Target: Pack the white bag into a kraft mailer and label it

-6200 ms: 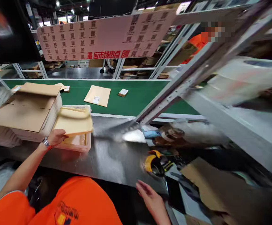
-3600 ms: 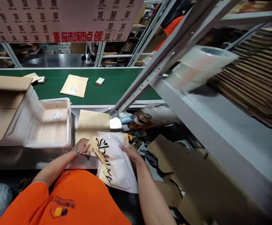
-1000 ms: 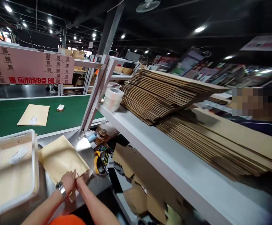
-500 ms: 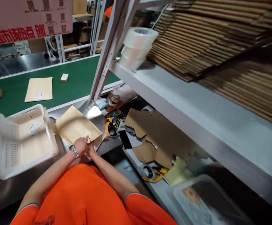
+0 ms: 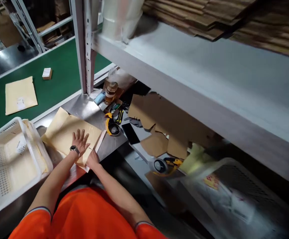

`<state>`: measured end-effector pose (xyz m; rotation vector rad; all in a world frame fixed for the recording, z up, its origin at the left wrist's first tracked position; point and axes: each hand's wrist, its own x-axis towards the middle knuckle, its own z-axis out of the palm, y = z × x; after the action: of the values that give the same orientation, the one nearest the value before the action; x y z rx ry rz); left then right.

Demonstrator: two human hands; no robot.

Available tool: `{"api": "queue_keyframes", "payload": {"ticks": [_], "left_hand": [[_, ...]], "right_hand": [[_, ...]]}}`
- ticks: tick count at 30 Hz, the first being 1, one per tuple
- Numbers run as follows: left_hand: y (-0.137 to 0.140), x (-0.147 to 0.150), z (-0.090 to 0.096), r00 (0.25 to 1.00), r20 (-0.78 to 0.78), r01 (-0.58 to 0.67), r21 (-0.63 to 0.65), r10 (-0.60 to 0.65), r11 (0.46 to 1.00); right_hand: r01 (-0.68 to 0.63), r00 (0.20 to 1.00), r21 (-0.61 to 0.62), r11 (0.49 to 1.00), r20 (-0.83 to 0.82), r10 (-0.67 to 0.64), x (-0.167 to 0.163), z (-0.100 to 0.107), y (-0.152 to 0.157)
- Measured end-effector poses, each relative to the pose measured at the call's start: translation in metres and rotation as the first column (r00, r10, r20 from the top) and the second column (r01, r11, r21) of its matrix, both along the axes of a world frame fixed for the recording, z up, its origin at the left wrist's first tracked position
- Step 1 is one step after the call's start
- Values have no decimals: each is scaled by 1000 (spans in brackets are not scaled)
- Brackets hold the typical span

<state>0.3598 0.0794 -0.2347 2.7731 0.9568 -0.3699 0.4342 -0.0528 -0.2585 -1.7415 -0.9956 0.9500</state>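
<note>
The padded envelope (image 5: 64, 132) lies angled up-left on the tabletop (image 5: 109, 146), left hand (image 5: 81, 142) flat and open on it, right hand (image 5: 92, 160) pinching its near corner.

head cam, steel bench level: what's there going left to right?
White basket → padded envelope with left hand flat on it → right hand at its near edge → yellow tape dispenser → black phone → cardboard scraps.

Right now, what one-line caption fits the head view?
Left hand pressed flat on a padded envelope on the steel bench, right hand at its near edge, beside a white basket.
</note>
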Motion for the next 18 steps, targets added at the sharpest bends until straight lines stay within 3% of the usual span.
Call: {"api": "queue_keyframes", "payload": {"ticks": [4, 6, 11, 18], "left_hand": [[-2, 7, -15, 1000, -13, -23, 25, 23, 999], [-1, 12, -16, 999, -25, -41, 22, 41, 999], [0, 18, -19, 999, -14, -41, 1, 41, 999], [0, 17, -14, 1000, -11, -13, 52, 14, 999]], "right_hand": [[-282, 938, 37, 959, 221, 267, -8, -24, -72], [-325, 920, 49, 944, 249, 304, -18, -29, -95], [-181, 941, 34, 983, 297, 163, -32, -30, -102], [120, 985, 18, 993, 121, -121, -34, -21, -104]]}}
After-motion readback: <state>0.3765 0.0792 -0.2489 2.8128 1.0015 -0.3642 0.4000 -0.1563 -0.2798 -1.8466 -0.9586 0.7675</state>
